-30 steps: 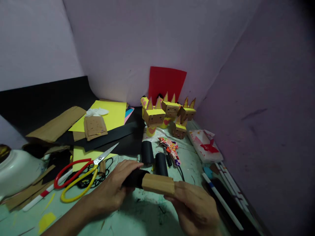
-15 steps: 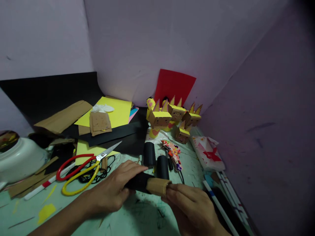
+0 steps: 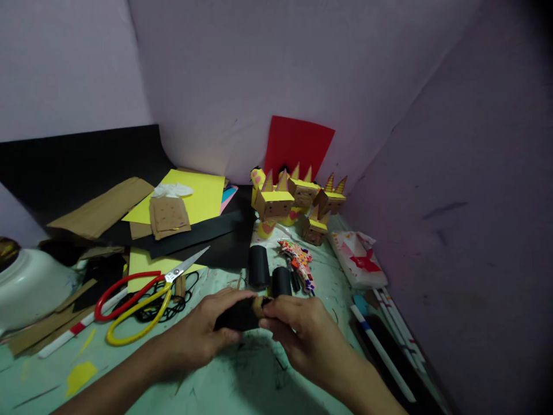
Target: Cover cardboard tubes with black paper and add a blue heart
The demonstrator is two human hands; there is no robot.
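My left hand (image 3: 201, 331) is wrapped round a black paper tube (image 3: 237, 314) held above the green table. At the tube's right end a short brown cardboard piece (image 3: 258, 307) shows, and the fingertips of my right hand (image 3: 298, 325) pinch it at its edge. Just beyond the hands, two black paper cylinders (image 3: 258, 267) stand upright, side by side. A patterned scrap with bright dots (image 3: 299, 260) lies right of them. How far the cardboard reaches inside the tube is hidden.
Red-and-yellow scissors (image 3: 162, 294) lie open at left over black cord. Behind are yellow paper (image 3: 203, 196) and black sheets. Horned cardboard boxes (image 3: 274, 204) stand before a red sheet (image 3: 298, 147). A tissue pack (image 3: 360, 259) and markers (image 3: 382, 351) are right, a white pot (image 3: 34, 288) left.
The brown cardboard now sticks out much less from the black tube. My right hand has moved left, closer to my left hand, and the view has shifted slightly.
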